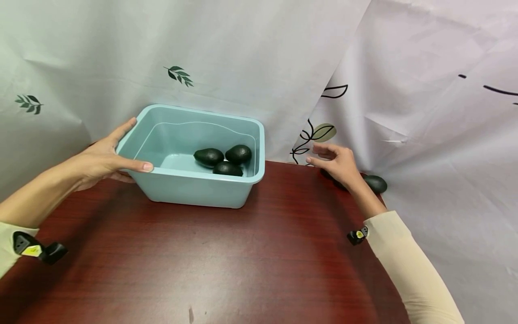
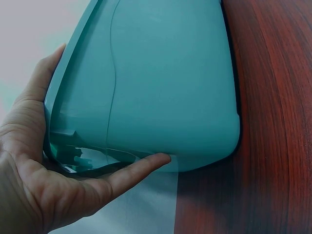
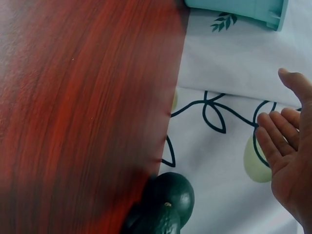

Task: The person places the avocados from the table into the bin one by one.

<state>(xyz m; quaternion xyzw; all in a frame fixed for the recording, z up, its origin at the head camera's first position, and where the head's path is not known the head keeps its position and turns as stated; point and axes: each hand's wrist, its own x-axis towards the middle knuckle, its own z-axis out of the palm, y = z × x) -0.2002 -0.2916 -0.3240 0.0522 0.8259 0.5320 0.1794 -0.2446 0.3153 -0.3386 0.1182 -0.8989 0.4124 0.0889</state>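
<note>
In the head view, a light blue plastic basin (image 1: 194,191) stands at the back of the table with three dark green avocados (image 1: 208,157) inside, toward its right end. My left hand (image 1: 99,159) holds the basin's left end, the thumb along the front rim and a finger at the back corner. To the right, my right hand (image 1: 337,164) hovers with loosely bent fingers and nothing in it. Beneath and behind it lie more avocados (image 1: 375,183), partly hidden by the hand and wrist; the right wrist view also shows avocados (image 3: 175,195) there.
The dark red wood table (image 1: 226,261) spans the foreground. A pale curtain with leaf prints (image 1: 275,58) hangs behind it and along the right side, close to the basin and the loose avocados.
</note>
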